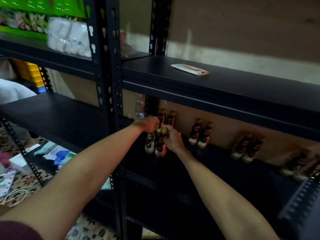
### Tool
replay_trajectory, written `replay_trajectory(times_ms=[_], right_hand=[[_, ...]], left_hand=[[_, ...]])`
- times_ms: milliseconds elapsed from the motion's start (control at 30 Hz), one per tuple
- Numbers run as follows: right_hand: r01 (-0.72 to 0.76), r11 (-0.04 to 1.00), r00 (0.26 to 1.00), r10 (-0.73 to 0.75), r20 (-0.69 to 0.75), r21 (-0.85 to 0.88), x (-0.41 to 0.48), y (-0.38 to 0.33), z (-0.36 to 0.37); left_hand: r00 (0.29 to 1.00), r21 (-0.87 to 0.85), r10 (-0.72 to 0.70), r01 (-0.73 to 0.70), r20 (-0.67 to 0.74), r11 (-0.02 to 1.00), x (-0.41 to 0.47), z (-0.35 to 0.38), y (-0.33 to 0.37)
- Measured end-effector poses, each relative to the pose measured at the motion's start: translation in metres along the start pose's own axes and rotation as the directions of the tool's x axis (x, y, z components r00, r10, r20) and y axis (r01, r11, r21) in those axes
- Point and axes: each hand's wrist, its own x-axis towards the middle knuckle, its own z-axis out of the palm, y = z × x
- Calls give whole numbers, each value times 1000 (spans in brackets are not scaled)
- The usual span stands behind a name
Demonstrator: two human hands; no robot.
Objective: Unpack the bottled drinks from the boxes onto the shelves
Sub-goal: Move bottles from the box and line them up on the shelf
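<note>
As seen from the head view, both hands reach into the lower shelf of a black rack. The left hand is curled over the top of one dark bottle. The right hand grips the neck of a second bottle, touching the first. Whether their bases meet the shelf cannot be told. Two like bottles, the back pair, stand just behind them. Further right on the same shelf stand a near pair, a middle pair and a blurred far pair. A water bottle stands by the post. Upper left, a green carton holds printed packets, with white packs beside it. The contents of the yellow bins are not visible.
</note>
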Motion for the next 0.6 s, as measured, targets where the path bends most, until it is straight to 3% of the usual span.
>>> replay_trajectory(times_ms=[200, 267, 467, 600], right_hand=[[-52, 998, 999, 52, 17, 23, 27, -4, 22], [-72, 997, 997, 72, 13, 21, 35, -3, 28], [11, 1000, 1000, -11, 3, -4, 38, -18, 22], [6, 1000, 1000, -7, -10, -12, 44, -14, 28]], left_hand=[[998, 33, -35, 37, -61, 999, 17, 6, -22], [997, 116, -32, 40, -67, 992, 25, 6, -25], [987, 155, -67, 90, -148, 984, 35, 2, -27], [985, 214, -8, 46, -174, 976, 35, 3, -31]])
